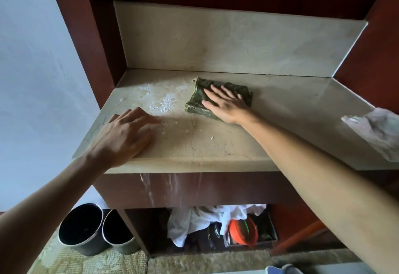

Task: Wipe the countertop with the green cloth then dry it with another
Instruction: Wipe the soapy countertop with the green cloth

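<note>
**Wiping the stone tabletop, green cloth under my right hand**

Looking down, I count one beige stone tabletop [216, 144] set in a red-brown wooden niche, and it fills most of my view. On the floor at lower left stand two dark cylindrical bins [79, 230] side by side, touching. I see two cloths on the tabletop: one pale cloth [375, 131] crumpled at the far right edge, and one green cloth [198, 98] lying near the back, about the middle. One patch of white residue [162, 103] is spattered just left of the green cloth.

Both my hands are in view. My right hand [226, 105] lies flat and open on the green cloth, fingers spread, pressing it to the stone. My left hand [127, 133] rests near the front left edge, fingers loosely curled, fingertips touching the stone, holding nothing.
</note>
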